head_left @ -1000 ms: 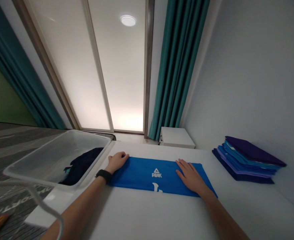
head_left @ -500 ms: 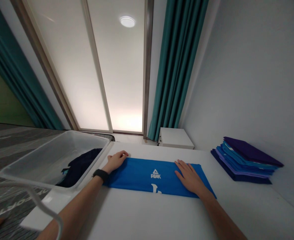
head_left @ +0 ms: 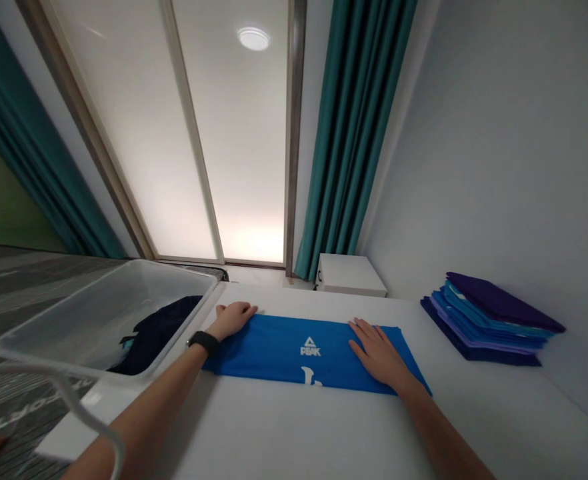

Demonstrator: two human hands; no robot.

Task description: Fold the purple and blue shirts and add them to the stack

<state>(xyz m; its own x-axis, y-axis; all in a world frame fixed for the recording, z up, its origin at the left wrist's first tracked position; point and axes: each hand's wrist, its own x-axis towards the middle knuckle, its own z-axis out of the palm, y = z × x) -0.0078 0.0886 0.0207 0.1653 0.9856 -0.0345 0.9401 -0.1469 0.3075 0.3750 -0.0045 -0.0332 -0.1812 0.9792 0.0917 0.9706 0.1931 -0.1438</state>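
Observation:
A blue shirt (head_left: 279, 347) lies folded into a long flat strip on the white table, with a white PEAK logo and part of another white print showing. At its left far corner is my left hand (head_left: 231, 320), wearing a black watch on the wrist. Its fingers are bent and drawn together at the shirt's far edge; the fabric in the grip is partly hidden. My right hand (head_left: 378, 353) rests flat on the right part of the shirt, palm down with fingers stretched out.
A stack of folded clothes (head_left: 489, 323) in blues and purples stands at the right by the wall. To the left, a translucent bin (head_left: 139, 270) holds dark clothing (head_left: 161, 333). A white cabinet (head_left: 351, 275) stands beyond the table (head_left: 274, 433). A pale cable (head_left: 74, 400) crosses the lower left.
The view has shifted very slightly. Both hands stay in nearly the same places on the blue shirt, which keeps its folded shape.

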